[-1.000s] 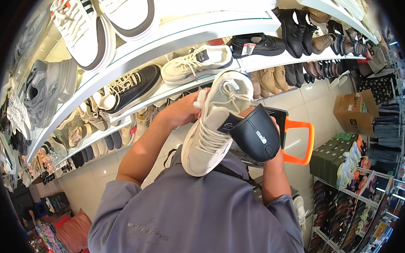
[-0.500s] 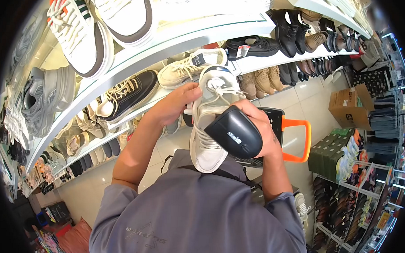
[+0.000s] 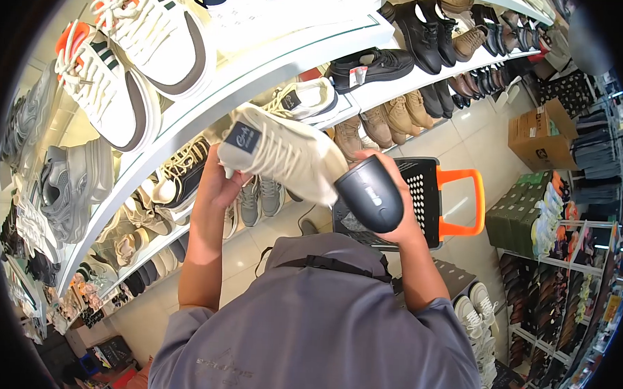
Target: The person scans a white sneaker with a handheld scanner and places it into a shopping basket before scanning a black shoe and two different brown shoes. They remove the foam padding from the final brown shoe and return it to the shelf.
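My left hand (image 3: 219, 181) grips a cream lace-up sneaker (image 3: 285, 156) near its heel and ankle opening. A dark label shows on the sneaker's tongue, and its toe, a little blurred, points right. In my right hand (image 3: 405, 215) is a black, rounded handheld device (image 3: 370, 195) with white lettering. The device's front end overlaps the sneaker's toe in this view. Another cream sneaker (image 3: 308, 100) rests on the shelf just behind.
Curved white shelves (image 3: 275, 70) of shoes run across the front and left. A black basket (image 3: 421, 191) with an orange handle (image 3: 479, 200) stands beyond my right hand. Further right are a cardboard box (image 3: 541, 137) and a green box stack (image 3: 524, 209).
The sneaker has turned from upright to lying sideways, toe to the right, and my left hand has moved left and down with it. The device stays in my right hand near the toe.
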`<action>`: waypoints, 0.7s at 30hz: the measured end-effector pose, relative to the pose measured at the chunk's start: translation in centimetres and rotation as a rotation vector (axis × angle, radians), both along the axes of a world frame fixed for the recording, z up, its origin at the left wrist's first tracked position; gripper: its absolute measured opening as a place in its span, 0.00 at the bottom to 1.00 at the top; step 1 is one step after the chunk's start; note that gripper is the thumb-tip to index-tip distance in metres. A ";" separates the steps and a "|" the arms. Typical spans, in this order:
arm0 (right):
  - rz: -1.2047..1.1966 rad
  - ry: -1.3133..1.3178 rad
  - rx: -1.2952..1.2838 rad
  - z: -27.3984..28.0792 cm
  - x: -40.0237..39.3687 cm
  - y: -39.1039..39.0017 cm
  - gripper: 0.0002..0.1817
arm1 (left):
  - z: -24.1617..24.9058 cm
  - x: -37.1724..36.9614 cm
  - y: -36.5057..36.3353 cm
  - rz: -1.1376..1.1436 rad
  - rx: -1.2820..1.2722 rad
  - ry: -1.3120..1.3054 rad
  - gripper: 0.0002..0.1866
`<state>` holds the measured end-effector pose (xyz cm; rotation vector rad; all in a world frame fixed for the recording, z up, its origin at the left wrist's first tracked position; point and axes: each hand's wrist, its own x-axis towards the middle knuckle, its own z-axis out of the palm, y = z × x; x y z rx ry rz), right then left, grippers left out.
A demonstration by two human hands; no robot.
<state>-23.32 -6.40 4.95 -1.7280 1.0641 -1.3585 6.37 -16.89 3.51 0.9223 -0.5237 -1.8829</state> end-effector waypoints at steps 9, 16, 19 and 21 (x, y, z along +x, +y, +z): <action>-0.342 -0.241 0.394 -4.0 -1.9 5.3 0.18 | -2.1 -2.0 -4.3 0.433 0.086 0.274 0.11; -0.368 -0.316 0.426 -5.5 -1.8 7.0 0.17 | -1.8 -4.1 -8.1 0.569 0.022 0.248 0.17; -0.385 -0.367 0.421 -6.0 -1.8 7.4 0.16 | -1.9 -5.0 -9.4 0.613 0.007 0.278 0.22; -0.382 -0.352 0.436 -6.1 -1.7 7.5 0.16 | -3.2 -5.1 -11.2 0.613 -0.042 0.289 0.21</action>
